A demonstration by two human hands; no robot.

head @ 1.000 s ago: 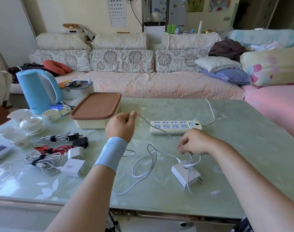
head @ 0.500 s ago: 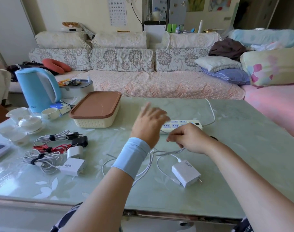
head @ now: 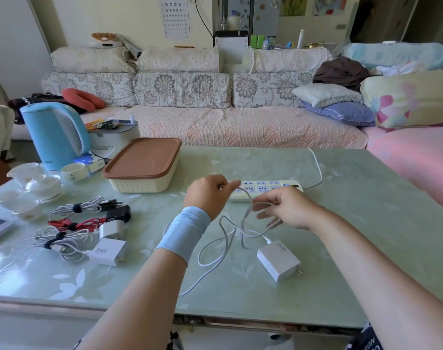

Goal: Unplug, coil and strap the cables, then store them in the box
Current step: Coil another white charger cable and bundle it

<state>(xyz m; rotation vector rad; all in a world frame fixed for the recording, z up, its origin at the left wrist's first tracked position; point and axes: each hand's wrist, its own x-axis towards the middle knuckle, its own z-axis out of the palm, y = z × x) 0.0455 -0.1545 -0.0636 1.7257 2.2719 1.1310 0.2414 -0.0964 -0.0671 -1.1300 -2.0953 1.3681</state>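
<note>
Both hands hovered a little apart above the middle of the glass-topped table [head: 366,223]. The left hand [head: 207,195], with a pale blue wristband [head: 183,233] below it, pinched the white cable [head: 199,257] between thumb and forefinger. The right hand [head: 288,208] had its fingers curled round a loop of the same cable. From them the cable sagged in loose curves onto the glass. One end entered the white charger [head: 278,260], which lay flat near the right forearm with its prongs pointing toward the table's near edge. Another strand trailed toward that near edge under the left forearm.

Just beyond the hands lay the power strip [head: 265,189], its own cord bending off toward the far edge. The box [head: 142,165], its brown lid on, sat to the left of the strip, apart from the hands. Three strapped bundles [head: 74,224] and a 90W charger [head: 109,252] crowded the left side, with cups [head: 38,185] and a blue kettle [head: 55,136] behind them. A broad stretch of glass ran from the charger to the right edge.
</note>
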